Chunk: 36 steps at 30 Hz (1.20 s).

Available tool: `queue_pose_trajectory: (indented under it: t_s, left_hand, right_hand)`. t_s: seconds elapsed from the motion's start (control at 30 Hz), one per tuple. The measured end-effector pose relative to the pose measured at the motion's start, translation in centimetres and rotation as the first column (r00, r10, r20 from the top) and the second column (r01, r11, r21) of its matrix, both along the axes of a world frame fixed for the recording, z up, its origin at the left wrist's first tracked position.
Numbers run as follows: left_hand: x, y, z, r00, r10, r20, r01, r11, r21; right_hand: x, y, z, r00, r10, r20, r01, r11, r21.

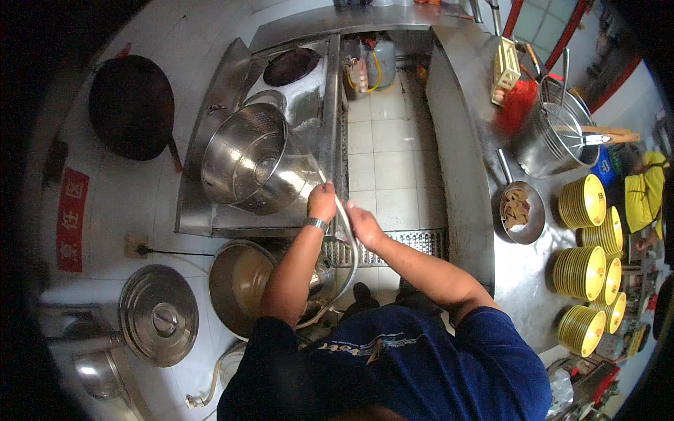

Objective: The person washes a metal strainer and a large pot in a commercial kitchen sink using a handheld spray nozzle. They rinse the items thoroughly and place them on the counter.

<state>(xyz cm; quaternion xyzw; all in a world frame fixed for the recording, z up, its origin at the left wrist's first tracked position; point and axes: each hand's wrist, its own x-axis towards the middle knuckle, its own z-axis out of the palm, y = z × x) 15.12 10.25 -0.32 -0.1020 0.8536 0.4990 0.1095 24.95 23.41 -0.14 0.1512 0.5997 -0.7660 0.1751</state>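
My left hand, with a watch at the wrist, grips a pale flexible hose. The hose end points at a large stainless steel pot, with a spray of water apparently leaving it. A perforated metal strainer basket lies tilted with this pot on the steel stove counter. Just right of the hose, my right hand is slightly blurred, fingers loosely apart, with nothing visible in it. The hose curves down past a deep metal pot below the counter, partly hidden by my left arm.
A dark wok and a round lid are against the left wall. A gas cylinder stands at the far end. On the right worktop are a pan with a cloth, stacked yellow bowls and a stockpot.
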Motion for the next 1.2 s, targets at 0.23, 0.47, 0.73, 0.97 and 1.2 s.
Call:
queue_pose_trajectory:
  t_s: [0.23,0.47,0.73,0.97,1.2]
  left_hand:
    - [6.2,-2.7,7.9,0.981,0.009,0.192,-0.076,0.935,0.347]
    - [8.9,-4.5,7.8,0.994,-0.067,0.081,0.026,0.905,0.425]
    - [5.5,-7.3,4.4,0.989,0.008,0.145,-0.082,0.856,0.511]
    - [2.7,-4.8,1.5,0.979,0.049,0.199,-0.137,0.879,0.457]
    - [0.2,-2.2,0.9,0.969,-0.106,0.223,-0.005,0.893,0.449]
  right_hand:
    - [-12.0,-4.2,-1.0,0.976,-0.136,0.168,0.198,0.872,-0.447]
    - [-20.0,-8.7,-2.4,0.96,-0.209,0.186,0.277,0.803,-0.527]
    - [-15.6,-8.8,-1.3,0.993,-0.007,0.121,0.017,0.996,-0.082]
    - [-6.2,-4.6,4.4,0.963,0.214,0.162,-0.209,0.977,-0.043]
    - [-0.6,-4.3,-0.8,0.983,-0.136,-0.12,0.136,0.991,-0.006]
